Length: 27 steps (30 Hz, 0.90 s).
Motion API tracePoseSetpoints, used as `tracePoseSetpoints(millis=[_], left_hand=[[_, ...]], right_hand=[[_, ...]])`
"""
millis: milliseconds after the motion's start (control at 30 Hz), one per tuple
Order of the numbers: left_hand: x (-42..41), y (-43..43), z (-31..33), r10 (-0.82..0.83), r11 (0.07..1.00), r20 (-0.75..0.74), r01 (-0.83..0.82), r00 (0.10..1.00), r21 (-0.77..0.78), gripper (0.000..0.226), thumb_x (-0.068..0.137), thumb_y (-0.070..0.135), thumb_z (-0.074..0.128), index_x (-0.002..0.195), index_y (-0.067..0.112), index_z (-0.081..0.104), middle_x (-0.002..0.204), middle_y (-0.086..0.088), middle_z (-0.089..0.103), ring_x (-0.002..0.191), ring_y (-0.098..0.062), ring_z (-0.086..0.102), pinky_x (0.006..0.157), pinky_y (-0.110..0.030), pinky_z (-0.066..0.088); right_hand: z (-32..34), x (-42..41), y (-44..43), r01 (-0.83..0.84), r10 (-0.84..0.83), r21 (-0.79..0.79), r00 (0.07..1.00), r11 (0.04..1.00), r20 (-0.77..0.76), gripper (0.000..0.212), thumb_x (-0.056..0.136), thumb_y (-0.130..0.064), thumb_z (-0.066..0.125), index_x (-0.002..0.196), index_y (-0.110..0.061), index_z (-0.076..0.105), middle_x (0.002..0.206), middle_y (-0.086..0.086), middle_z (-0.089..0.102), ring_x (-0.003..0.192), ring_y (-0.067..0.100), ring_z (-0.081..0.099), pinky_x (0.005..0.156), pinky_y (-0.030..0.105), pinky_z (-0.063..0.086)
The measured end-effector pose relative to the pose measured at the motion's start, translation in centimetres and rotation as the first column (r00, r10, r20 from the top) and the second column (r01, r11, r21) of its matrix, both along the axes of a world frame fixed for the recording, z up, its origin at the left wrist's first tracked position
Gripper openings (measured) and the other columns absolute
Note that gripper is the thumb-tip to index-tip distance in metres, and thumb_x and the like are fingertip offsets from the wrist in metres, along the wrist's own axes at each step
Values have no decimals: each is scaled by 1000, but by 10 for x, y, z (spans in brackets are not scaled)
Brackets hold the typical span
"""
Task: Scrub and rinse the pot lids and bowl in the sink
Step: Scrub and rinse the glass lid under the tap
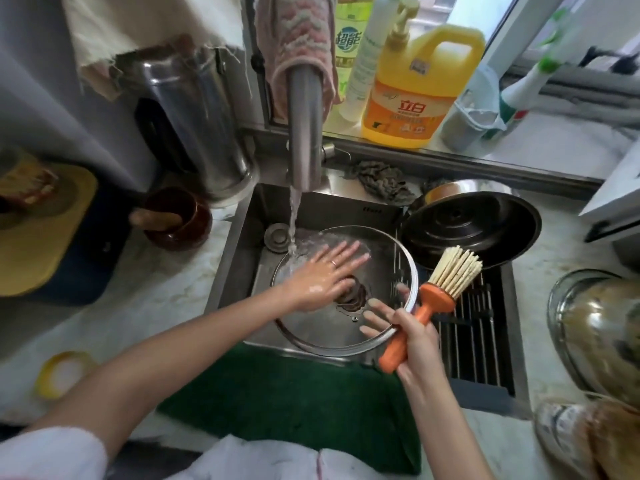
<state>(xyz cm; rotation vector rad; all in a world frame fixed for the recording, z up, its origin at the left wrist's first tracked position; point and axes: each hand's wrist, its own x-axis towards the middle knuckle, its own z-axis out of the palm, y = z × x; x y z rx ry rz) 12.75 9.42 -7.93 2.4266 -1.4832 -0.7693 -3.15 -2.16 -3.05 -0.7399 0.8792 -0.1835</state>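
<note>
Left hand on lid, right hand around brush

so the left forearm comes in bare from the lower left of the frame. The left hand sits mid-frame, palm down, wet, fingers straight and fanned out. The right forearm rises from the bottom edge, right of centre. The right hand has its thumb clamped over the brush handle, fingers stretched out leftward.

Soft daylight enters through the window at the upper right, leaving pale glare on the steel jug and tap. The left side is dimmer. Edges bow and smear; the right-hand glass dish seems out of focus.
</note>
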Motion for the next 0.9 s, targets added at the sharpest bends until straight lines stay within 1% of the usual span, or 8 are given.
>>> tracePoseSetpoints(millis=[233,300,367,467,500,633,833,900], left_hand=[[23,36,10,58,970,195,-101,979,220,56,103,36,23,152,21,2,160,0,-6,147,-12,-4,118,-37,-5],[29,51,23,85,962,152,-121,985,245,58,100,19,37,152,21,13,160,3,0,147,-10,6,118,-50,-1],[25,60,28,226,969,-9,-224,974,101,67,88,-4,45,148,21,29,160,-1,5,144,-12,19,118,-44,14],[10,67,41,547,774,-325,-614,772,-156,72,85,-12,42,147,21,28,160,-8,0,141,-10,13,98,-3,28],[8,70,47,628,684,-401,-719,667,-125,71,88,-9,45,149,19,22,158,-9,6,140,-12,15,96,-3,29],[11,87,70,552,447,-834,-848,9,286,51,94,-1,48,141,0,30,123,-14,59,104,-30,66,84,-43,56],[22,116,92,328,488,-945,-853,-16,184,56,87,8,54,138,21,35,121,-9,66,98,-36,67,65,-43,60],[24,125,94,249,513,-969,-847,-6,137,67,82,6,58,140,30,34,130,-7,60,104,-39,64,61,-45,59]], right_hand=[[-1,1,-2,37,-36,50,999,998,-12,34,94,4,36,115,-18,53,93,26,68,72,33,70,55,39,58],[-3,4,-2,55,-54,73,998,996,-18,31,95,2,36,113,-18,53,96,27,66,72,33,70,55,39,58],[-7,3,-4,73,-69,101,997,992,-40,30,95,1,36,113,-17,52,97,28,65,71,33,70,54,38,58],[-7,0,-9,62,-57,183,998,981,-32,32,93,1,36,110,-17,54,92,27,69,73,34,71,53,37,58],[-6,-1,-9,44,-40,213,999,976,-24,32,92,2,35,108,-17,55,90,27,70,73,34,71,54,37,58],[-3,-1,-5,-33,29,296,999,955,18,35,86,4,38,109,-14,57,94,29,69,74,34,71,59,37,60],[-11,13,19,-61,25,427,996,902,89,80,42,0,82,118,-10,60,109,33,64,90,40,69,66,42,60],[-13,19,28,-101,46,458,990,883,131,54,50,2,75,102,-10,73,112,28,65,95,37,68,71,45,59]])
